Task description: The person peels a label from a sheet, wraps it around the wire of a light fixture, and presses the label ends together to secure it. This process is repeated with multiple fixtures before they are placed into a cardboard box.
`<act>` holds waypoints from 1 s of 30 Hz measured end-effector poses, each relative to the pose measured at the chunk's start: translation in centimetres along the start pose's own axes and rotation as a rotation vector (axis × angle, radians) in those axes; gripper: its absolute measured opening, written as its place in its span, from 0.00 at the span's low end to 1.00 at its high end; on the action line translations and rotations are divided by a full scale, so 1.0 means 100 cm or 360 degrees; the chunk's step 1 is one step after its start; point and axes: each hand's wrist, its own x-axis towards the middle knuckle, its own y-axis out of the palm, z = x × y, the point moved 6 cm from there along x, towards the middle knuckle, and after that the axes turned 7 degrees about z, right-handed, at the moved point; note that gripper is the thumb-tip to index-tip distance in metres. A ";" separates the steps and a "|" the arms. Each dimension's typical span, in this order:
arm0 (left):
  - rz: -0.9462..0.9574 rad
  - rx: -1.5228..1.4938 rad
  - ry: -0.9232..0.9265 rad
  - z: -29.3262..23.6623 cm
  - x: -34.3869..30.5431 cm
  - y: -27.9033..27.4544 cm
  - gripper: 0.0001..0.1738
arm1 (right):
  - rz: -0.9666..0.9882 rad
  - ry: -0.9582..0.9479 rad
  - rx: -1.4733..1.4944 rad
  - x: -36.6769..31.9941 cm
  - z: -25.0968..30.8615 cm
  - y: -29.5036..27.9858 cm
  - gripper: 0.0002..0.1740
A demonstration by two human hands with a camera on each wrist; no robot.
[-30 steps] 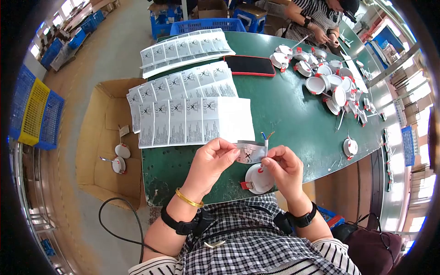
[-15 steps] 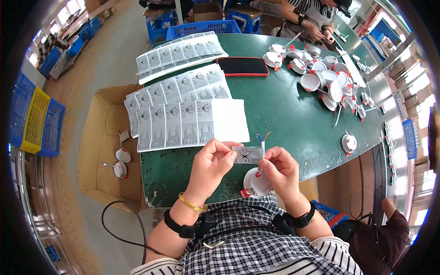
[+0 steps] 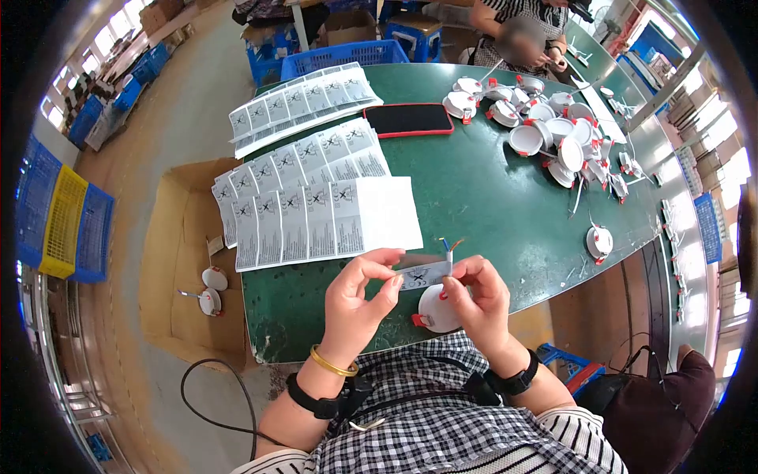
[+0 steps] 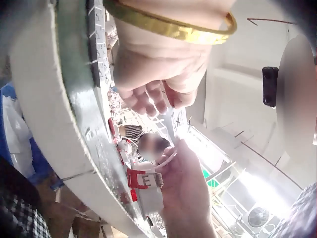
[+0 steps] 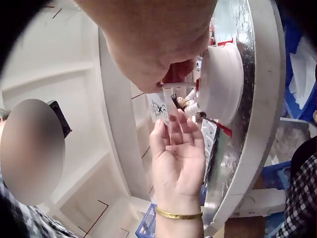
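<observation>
2 hands [image 3: 357, 304], both in pinch on 1 lbl [image 3: 424, 277], R [image 3: 485, 306] also on 1 cable [image 3: 450, 257] of 1 lamp [image 3: 438, 313]

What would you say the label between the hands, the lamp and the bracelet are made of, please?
The label looks like thin plastic film or coated paper: grey, printed, with a slight sheen. The lamp seems white plastic or painted metal, judging by its smooth, even surface. The bracelet appears to be metal, from its polished golden shine, though solid or plated I cannot tell.
</observation>
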 end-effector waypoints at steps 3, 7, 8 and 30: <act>-0.0104 0.0087 0.0012 0.001 -0.002 -0.003 0.05 | 0.0124 -0.0277 -0.0282 0.002 0.019 0.001 0.05; -0.0042 0.0211 0.0076 0.001 0.000 -0.008 0.05 | 0.0461 0.0105 0.0205 0.015 0.004 -0.001 0.08; -0.0026 0.0209 0.0072 0.002 0.001 -0.008 0.05 | 0.0460 0.0270 0.0327 0.023 -0.003 -0.002 0.10; -0.0091 0.0748 0.0301 -0.019 -0.004 0.003 0.07 | 0.0788 -0.0315 -0.0020 0.038 0.013 0.018 0.05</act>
